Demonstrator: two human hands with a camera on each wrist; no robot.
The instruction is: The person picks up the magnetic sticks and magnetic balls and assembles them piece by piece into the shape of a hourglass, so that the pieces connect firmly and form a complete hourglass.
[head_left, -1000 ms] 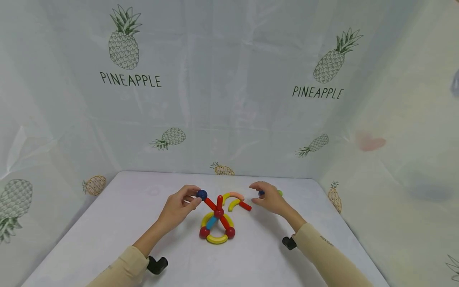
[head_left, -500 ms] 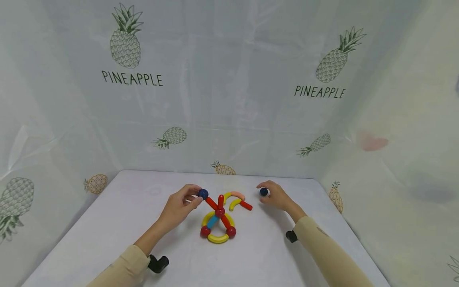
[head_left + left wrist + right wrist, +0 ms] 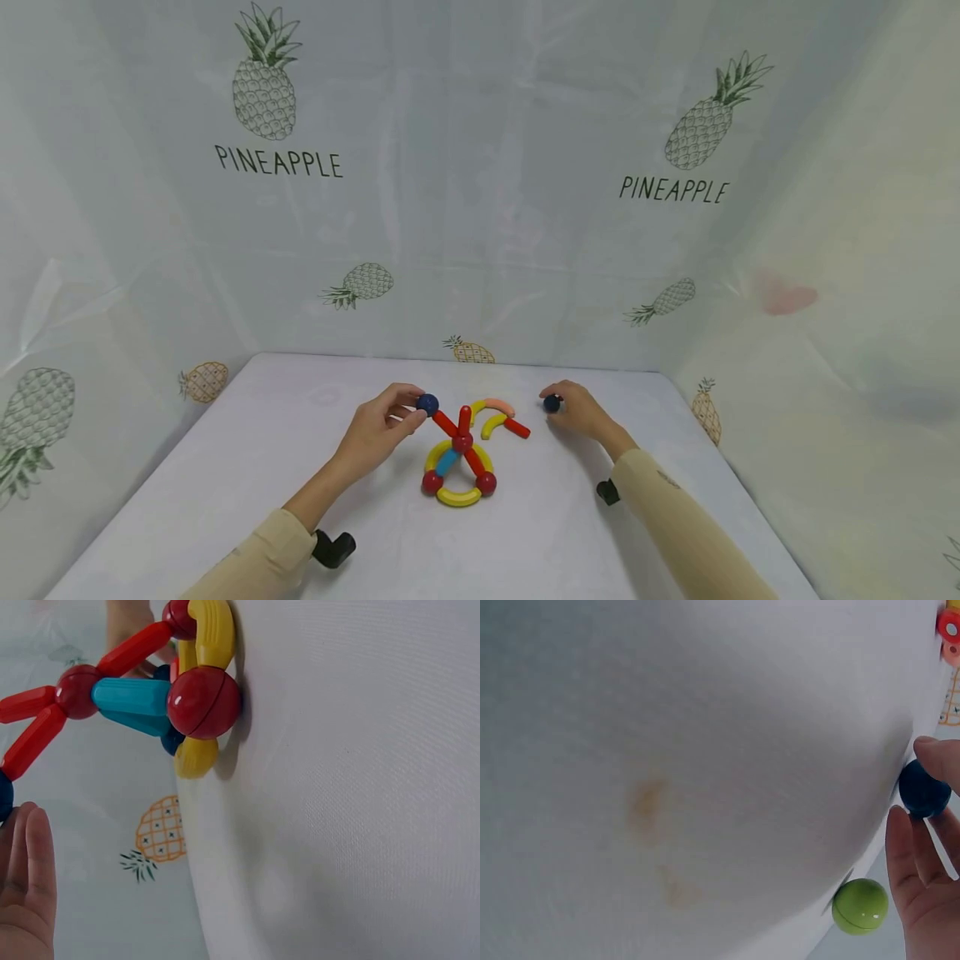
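Note:
On the table a magnetic stick-and-ball structure [image 3: 135, 701] stands on a base of curved yellow sticks and red balls. Red and blue sticks rise to an upper red ball [image 3: 462, 442], from which two more red sticks point upward. My left hand [image 3: 378, 429] pinches a dark blue ball [image 3: 427, 405] at the tip of one of these. Farther right, my right hand [image 3: 583, 412] has thumb and fingers around another dark blue ball [image 3: 922, 789] low at the tabletop. A green ball [image 3: 859, 906] lies beside that hand in the right wrist view; the head view hides it.
Between the hands, behind the structure, lie loose pieces: a curved yellow stick [image 3: 492, 425] touching a straight red stick [image 3: 517, 427], and a pink curved stick [image 3: 500, 407] joined to a yellow one. A pineapple-print curtain [image 3: 480, 208] stands behind the white table [image 3: 225, 467].
My right hand has shifted slightly right and drawn back, closing its fingers around the dark blue ball. The left hand stays at its blue ball. The head view has tilted slightly.

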